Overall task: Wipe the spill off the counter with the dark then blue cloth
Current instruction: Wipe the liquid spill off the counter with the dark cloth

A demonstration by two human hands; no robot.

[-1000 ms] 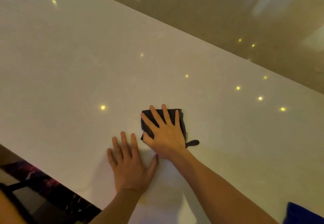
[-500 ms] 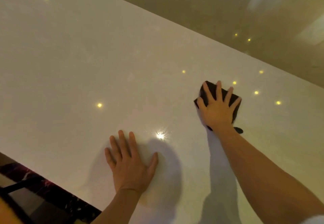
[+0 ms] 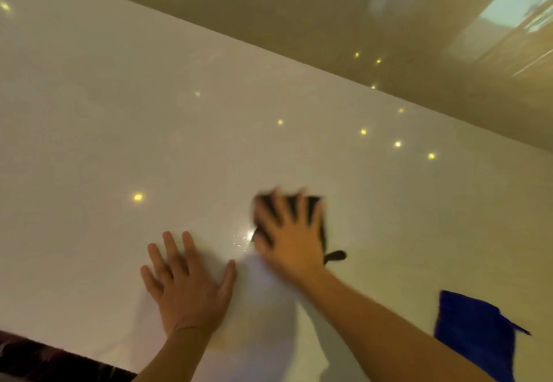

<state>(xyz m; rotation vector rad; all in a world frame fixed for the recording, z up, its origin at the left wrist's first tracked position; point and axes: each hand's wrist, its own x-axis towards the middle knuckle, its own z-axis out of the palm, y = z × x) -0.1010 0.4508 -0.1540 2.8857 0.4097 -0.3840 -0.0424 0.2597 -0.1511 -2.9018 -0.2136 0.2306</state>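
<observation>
Two cloths on one pale, glossy counter (image 3: 125, 118), which fills most of the frame and mirrors small yellow points of light.

Item 1: dark cloth (image 3: 314, 206), near-black, folded to a compact pad, lower centre of the frame. Motion-blurred; texture cannot be told. A small dark tab (image 3: 335, 256) juts from its lower right corner onto the counter. The right hand (image 3: 291, 239) lies flat on top of it, fingers spread wide, palm pressing down; not curled around the cloth.

Item 2: blue cloth (image 3: 472, 330), deep royal blue, lying loose at the lower right of the frame, well apart from the dark cloth, one pointed corner sticking out to the right. Neither hand touches it.

Item 3: spill (image 3: 241, 238), a scatter of small glinting droplets just left of the dark cloth, between the two hands.

Left hand (image 3: 187, 287): open, palm flat on the bare counter, lower centre-left, fingers splayed, holding nothing.

Containers: none in view.

Dark patterned surface (image 3: 45, 360) shows beyond the counter edge at the lower left corner.
</observation>
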